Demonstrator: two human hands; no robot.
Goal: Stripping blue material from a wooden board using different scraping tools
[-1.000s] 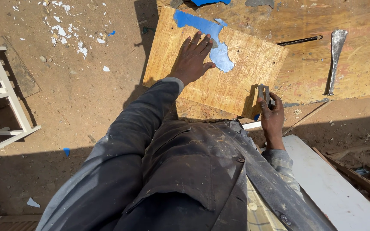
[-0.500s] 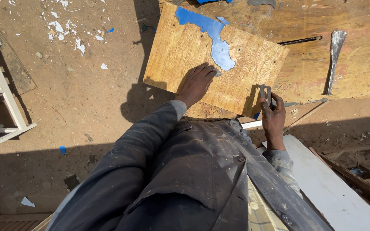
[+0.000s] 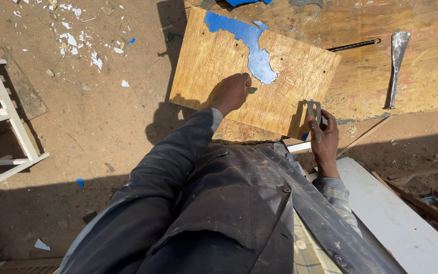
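Most blue film is off the plywood board (image 3: 219,66); one blue strip (image 3: 252,48) remains just beyond the left hand (image 3: 229,94), curled, pinching a small scrap. Right hand (image 3: 324,134) clamps the board's near corner.

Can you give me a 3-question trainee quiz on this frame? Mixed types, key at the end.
1. True or false: the left hand lies flat and open on the plywood panel.
2. Which thing lies on the workbench to the right of the panel? A) a metal scraper B) a power drill C) a paint can
3. Fill in: the patch of old paint left on the panel is ____ in colour.

Key
1. False: the left hand is closed, pinching a small dark piece against the panel.
2. A: the metal scraper lies there. The right hand holds a small metal tool at the panel's near corner.
3. Blue.
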